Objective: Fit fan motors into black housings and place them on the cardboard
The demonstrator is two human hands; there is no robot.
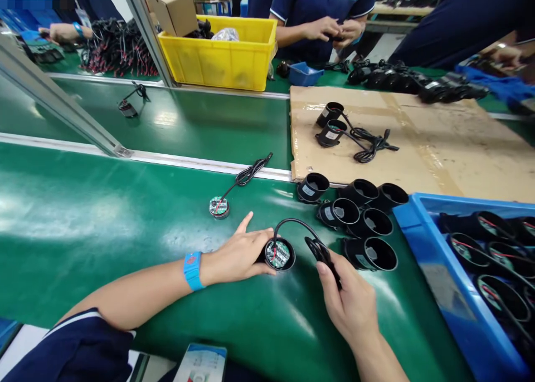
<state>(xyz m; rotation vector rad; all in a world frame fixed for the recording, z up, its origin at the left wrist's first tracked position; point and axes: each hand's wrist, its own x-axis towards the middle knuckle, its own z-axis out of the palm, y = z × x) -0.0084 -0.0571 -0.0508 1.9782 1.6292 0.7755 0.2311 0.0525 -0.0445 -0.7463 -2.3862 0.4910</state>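
Left hand (240, 255) lies on the green bench (104, 243), fingers curled round the side of a black round housing (279, 254) with a circuit board showing inside; forefinger stretched out, free. Right hand (349, 301) closed on the bundled black cable (320, 251) running in an arc from that housing. Both sit near the bench's front edge. Just beyond, a cluster of empty black housings (361, 220) against the blue bin (443, 282). A loose round board with lead (219, 206) lies apart toward the conveyor rail.
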